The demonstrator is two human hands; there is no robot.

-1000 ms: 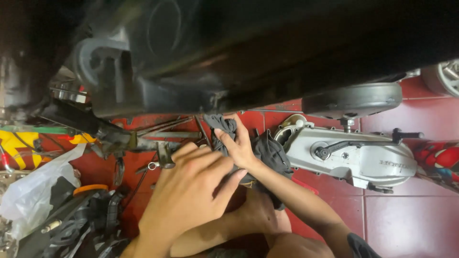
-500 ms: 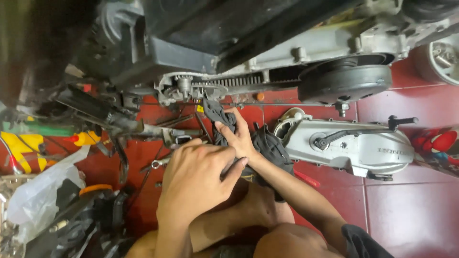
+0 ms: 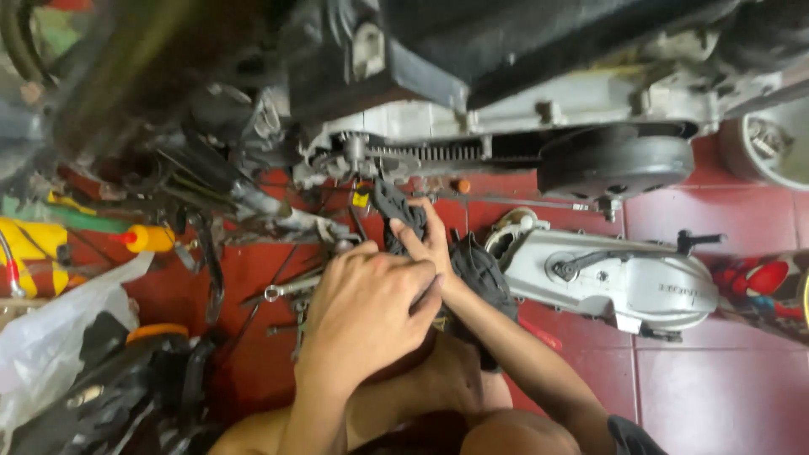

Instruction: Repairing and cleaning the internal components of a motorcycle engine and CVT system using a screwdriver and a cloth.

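Both hands gripped a black toothed belt [image 3: 396, 211] over the red tiled floor [image 3: 725, 379], left hand [image 3: 366, 307] just below right hand [image 3: 430, 244].

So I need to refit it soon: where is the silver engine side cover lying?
The silver cover lies on the red tiled floor at right, just below the black pulley.
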